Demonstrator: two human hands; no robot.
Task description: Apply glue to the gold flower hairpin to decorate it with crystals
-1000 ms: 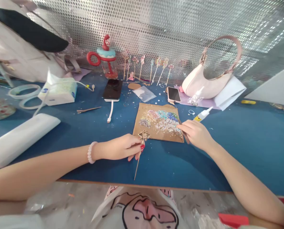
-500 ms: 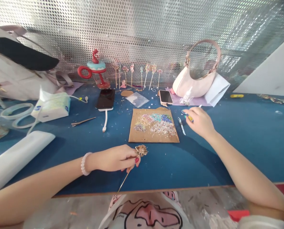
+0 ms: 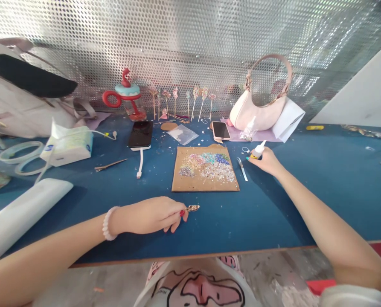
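Observation:
My left hand (image 3: 155, 215) is closed round a hair stick, pinching it just below its gold flower head (image 3: 193, 208). The flower is turned edge-on, and the stick's thin shaft is hidden by the hand. At the right, my right hand (image 3: 267, 162) grips a small glue bottle (image 3: 258, 150) with a white nozzle and a yellow label. The nozzle points up and to the right. Silver tweezers (image 3: 242, 169) lie just left of that hand. Between my hands is a cardboard sheet (image 3: 177, 184) bearing heaps of colourful rhinestones (image 3: 217, 170).
Behind the cardboard lie a clear plastic bag (image 3: 183, 134) and two phones (image 3: 220, 130). Several decorated sticks (image 3: 195, 102) stand by the mesh wall, between a red-handled cup (image 3: 129, 96) and a pink handbag (image 3: 260, 111). Tissues (image 3: 70, 147) and a hair clip (image 3: 110, 165) are at left.
My right hand has raised the glue bottle upright, so its nozzle and label now show. My left hand has tilted the flower edge-on, and the shaft has gone out of sight.

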